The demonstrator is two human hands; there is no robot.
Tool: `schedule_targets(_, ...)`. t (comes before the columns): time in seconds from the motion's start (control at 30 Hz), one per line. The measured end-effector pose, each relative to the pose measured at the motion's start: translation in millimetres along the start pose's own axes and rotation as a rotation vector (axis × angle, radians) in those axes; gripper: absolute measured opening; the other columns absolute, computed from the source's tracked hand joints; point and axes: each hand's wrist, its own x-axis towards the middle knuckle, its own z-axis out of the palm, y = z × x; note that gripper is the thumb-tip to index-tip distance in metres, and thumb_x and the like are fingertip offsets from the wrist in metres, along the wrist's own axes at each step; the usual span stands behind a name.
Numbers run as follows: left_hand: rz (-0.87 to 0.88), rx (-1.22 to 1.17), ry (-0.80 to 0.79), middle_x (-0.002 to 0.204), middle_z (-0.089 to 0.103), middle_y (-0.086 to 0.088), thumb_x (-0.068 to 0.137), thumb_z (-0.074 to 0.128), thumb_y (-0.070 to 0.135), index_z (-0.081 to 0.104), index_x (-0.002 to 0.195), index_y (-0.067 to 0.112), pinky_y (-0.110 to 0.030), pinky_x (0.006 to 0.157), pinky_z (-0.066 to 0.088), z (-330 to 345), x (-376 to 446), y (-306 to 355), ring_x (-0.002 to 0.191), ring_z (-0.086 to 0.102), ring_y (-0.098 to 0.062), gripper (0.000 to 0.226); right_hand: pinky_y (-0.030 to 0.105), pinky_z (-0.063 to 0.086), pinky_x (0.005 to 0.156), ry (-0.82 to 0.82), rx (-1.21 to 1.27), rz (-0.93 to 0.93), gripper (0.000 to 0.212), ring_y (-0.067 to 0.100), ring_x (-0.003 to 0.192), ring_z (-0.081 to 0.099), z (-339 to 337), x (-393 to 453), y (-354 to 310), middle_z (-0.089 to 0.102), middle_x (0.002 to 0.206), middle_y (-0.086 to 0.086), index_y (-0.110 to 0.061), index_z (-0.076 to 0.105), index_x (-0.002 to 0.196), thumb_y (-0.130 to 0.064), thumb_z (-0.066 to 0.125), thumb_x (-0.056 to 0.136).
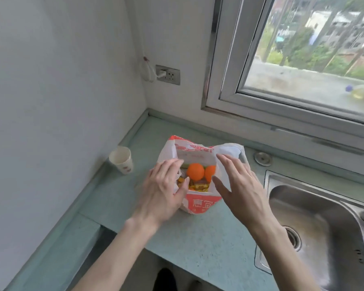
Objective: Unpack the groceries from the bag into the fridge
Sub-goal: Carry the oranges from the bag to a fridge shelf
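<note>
A red and white plastic bag (200, 203) stands open on the pale green counter (198, 238). Inside it lie two oranges (195, 171) on top of yellow wrapped packets (198, 187). My left hand (163, 190) rests against the bag's left side with its fingers straight and its fingertips at the rim. Over the bag's right edge my right hand (237, 185) hovers, fingers spread and holding nothing. No fridge is in view.
A paper cup (121, 159) stands by the left wall. A steel sink (324, 227) fills the right side, with a round metal cap (263, 158) behind it. A wall socket (168, 74) and a window (303, 59) are above the counter.
</note>
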Motion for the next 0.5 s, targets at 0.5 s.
schedule_targets(0.5, 0.086, -0.072, -0.398, 0.135, 0.059, 0.003, 0.101, 0.055, 0.037, 0.055, 0.139, 0.02, -0.034, 0.1, 0.047, 95.8, 102.3, -77.6, 0.124, 0.055, -0.019, 0.042, 0.035, 0.053, 0.085, -0.32, -0.019, 0.115, 0.051, 0.024, 0.124, 0.059, 108.9, 86.8, 38.0, 0.057, 0.143, -0.004, -0.023, 0.049, 0.146, -0.025, 0.066, 0.099)
